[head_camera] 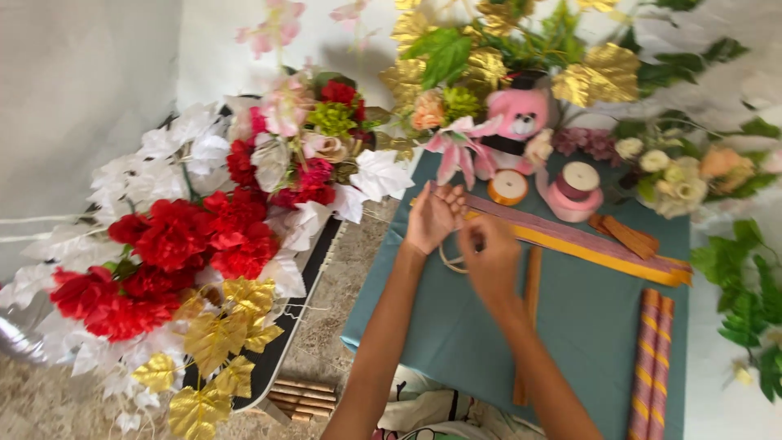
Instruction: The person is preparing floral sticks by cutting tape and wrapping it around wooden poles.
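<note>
My left hand [432, 216] and my right hand [489, 254] meet over the teal cloth [586, 326], both pinching a thin beige cord [450, 262] that loops below them. Just past my fingers lies a long pink-and-orange ribbon strip [586, 243], running diagonally to the right. An orange ribbon spool [508, 187] and a pink ribbon spool [575, 191] sit beyond it. A pink teddy bear [521, 118] stands at the back among flowers.
A large pile of red, white and gold artificial flowers [195, 244] fills the left on a dark tray. Striped rolled sticks [652, 367] lie at the right front, a brown stick [531, 326] under my right forearm. Green leaves [745, 310] crowd the right edge.
</note>
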